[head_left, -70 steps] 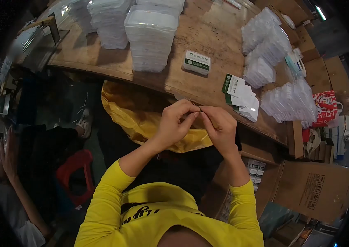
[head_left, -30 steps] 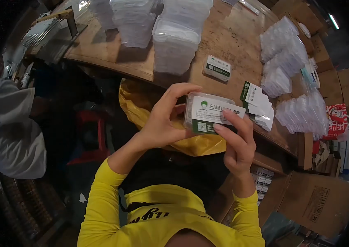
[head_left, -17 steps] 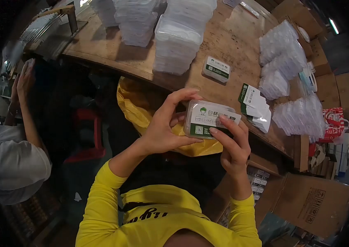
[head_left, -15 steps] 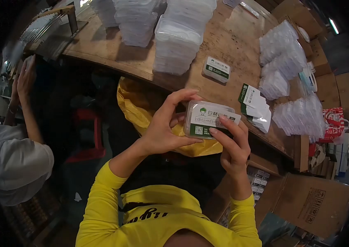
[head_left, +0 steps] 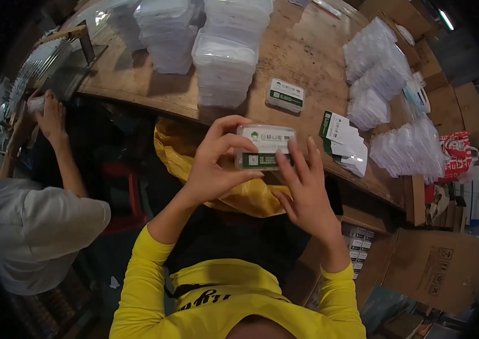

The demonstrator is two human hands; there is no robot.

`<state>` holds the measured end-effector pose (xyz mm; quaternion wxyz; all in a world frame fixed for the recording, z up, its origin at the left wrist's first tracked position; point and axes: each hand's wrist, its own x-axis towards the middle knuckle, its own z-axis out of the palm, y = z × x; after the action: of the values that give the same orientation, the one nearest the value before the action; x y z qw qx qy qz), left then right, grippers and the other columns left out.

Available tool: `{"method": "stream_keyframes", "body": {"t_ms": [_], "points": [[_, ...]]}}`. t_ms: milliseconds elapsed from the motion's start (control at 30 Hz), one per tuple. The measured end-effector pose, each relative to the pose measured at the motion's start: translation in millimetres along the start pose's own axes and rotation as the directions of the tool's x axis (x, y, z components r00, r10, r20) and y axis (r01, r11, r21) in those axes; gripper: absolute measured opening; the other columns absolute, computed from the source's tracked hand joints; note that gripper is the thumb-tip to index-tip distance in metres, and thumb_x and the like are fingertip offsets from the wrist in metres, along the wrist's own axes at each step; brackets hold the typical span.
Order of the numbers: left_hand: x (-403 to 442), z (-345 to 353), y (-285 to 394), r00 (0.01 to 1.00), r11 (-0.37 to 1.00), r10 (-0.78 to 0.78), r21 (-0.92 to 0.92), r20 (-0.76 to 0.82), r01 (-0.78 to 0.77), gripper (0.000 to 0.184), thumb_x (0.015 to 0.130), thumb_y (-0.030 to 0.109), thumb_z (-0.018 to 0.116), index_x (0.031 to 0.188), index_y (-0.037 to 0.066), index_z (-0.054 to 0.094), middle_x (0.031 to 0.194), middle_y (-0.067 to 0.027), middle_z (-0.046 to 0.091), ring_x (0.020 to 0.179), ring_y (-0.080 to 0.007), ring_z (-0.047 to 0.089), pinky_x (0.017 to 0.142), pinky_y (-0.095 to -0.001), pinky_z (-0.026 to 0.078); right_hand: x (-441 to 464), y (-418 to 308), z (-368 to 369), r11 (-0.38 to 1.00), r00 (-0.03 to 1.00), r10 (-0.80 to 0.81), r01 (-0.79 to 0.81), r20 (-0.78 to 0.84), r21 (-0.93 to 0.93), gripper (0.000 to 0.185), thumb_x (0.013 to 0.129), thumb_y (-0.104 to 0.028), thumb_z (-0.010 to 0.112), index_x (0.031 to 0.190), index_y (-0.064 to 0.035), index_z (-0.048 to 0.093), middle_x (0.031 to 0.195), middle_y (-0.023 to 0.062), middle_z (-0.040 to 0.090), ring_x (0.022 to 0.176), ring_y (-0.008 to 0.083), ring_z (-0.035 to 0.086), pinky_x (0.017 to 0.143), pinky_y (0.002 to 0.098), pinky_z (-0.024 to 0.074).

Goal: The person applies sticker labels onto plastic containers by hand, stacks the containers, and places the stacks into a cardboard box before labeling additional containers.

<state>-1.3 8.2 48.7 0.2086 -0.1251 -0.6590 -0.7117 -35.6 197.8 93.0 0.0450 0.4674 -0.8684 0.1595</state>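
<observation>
1. My left grip (head_left: 208,164) clasps a clear rectangular plastic box (head_left: 278,130) over the yellow plastic bag (head_left: 180,155).
2. My right grip (head_left: 310,195) is released, fingers now spread at the box's right side.
3. The white-and-green printed card (head_left: 263,160), jutting out earlier, lies within the box's outline.
4. A similar carded box (head_left: 286,96) sits on the brown wooden tabletop (head_left: 290,53).
</observation>
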Motion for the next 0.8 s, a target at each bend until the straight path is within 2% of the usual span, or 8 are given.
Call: {"method": "stream_keyframes", "body": {"t_ms": [33,133,300,333,533,667,733,800], "points": [[4.0,0.7,-7.0,1.0,1.0,-0.012,-0.026,0.005,0.012,0.032,0.062,-0.004,0.071,0.089,0.002,0.056,0.119,-0.0104,0.035,0.107,-0.019,0.044,0.079,-0.0284,0.049,-1.5,11.2,4.1,0.995,0.995,0.091,-0.089,0.035,-0.042,0.063,0.072,-0.013,0.062,0.127,-0.0018,0.032,0.137,0.019,0.02,0.125,0.0413,0.016,0.1,0.0466,0.0201],[24.4,9.9,-22.7,0.997,0.996,-0.083,0.009,0.001,0.083,0.029,0.066,-0.007,0.066,0.091,0.0,0.053,0.124,-0.0105,0.033,0.11,-0.0196,0.043,0.083,-0.0296,0.048,-8.2,64.3,25.8,0.942,0.953,0.249,-0.28,-0.173,-0.187,0.051,0.074,-0.012,0.06,0.119,0.0005,0.041,0.132,0.0201,0.029,0.121,0.0412,0.023,0.098,0.0455,0.0252],[79.1,30.8,-67.2,1.0,0.986,0.01,0.167,0.006,-0.011,0.029,0.068,-0.001,0.066,0.093,0.002,0.052,0.128,-0.0109,0.035,0.115,-0.0211,0.041,0.09,-0.0302,0.039,-6.3,126.2,28.9,0.911,0.944,0.233,-0.295,-0.232,-0.288,0.044,0.071,-0.009,0.063,0.112,-0.0044,0.049,0.121,0.0183,0.043,0.112,0.0396,0.035,0.094,0.0453,0.0295],[94.0,31.7,-74.9,0.982,0.932,0.183,0.325,-0.041,-0.16,0.031,0.064,0.005,0.068,0.092,0.006,0.055,0.126,-0.0186,0.04,0.105,-0.0315,0.049,0.077,-0.0321,0.044,-5.7,133.2,28.5,0.91,0.942,0.244,-0.305,-0.232,-0.281,0.043,0.07,-0.007,0.063,0.111,-0.0055,0.051,0.119,0.0174,0.044,0.111,0.0392,0.037,0.093,0.0446,0.0304],[105.3,22.8,-113.9,0.984,0.703,0.175,0.699,0.013,-0.134,0.026,0.072,0.002,0.062,0.097,0.006,0.056,0.129,-0.016,0.035,0.124,-0.0317,0.028,0.091,-0.0358,0.036,-10.0,168.1,47.7,0.891,0.957,-0.008,-0.125,-0.29,-0.436,0.023,0.069,-0.01,0.054,0.092,-0.0059,0.057,0.095,0.0077,0.058,0.095,0.0242,0.051,0.084,0.0366,0.0387],[63.3,44.8,-70.8,0.994,0.796,0.088,0.596,0.066,-0.11,0.021,0.075,0.003,0.06,0.096,0.004,0.057,0.12,-0.0132,0.042,0.104,-0.025,0.046,0.078,-0.0296,0.044,-9.6,157.4,45.2,0.888,0.965,0.064,-0.171,-0.253,-0.426,0.016,0.067,-0.009,0.056,0.083,-0.0075,0.058,0.089,0.004,0.06,0.088,0.0216,0.054,0.078,0.0338,0.0415],[42.2,51.7,-75.0,0.991,0.949,-0.108,0.307,0.083,0.078,0.017,0.079,0.004,0.057,0.095,0.001,0.057,0.117,-0.011,0.044,0.087,-0.0172,0.054,0.07,-0.0256,0.045,-7.5,154.0,42.6,0.91,0.962,0.172,-0.238,-0.213,-0.34,0.015,0.067,-0.008,0.056,0.082,-0.0083,0.059,0.089,0.003,0.06,0.088,0.0211,0.055,0.077,0.0332,0.0415],[25.5,57.1,-72.9,0.941,0.951,-0.309,0.019,0.141,0.31,0.015,0.082,0.009,0.055,0.095,0.001,0.059,0.098,-0.0058,0.053,0.076,-0.0107,0.055,0.067,-0.0237,0.046,-6.5,143.7,38.0,0.928,0.933,0.072,-0.191,-0.352,-0.318,0.016,0.065,-0.008,0.055,0.08,-0.0068,0.06,0.088,0.0036,0.06,0.088,0.0219,0.054,0.078,0.0338,0.0411]]}}
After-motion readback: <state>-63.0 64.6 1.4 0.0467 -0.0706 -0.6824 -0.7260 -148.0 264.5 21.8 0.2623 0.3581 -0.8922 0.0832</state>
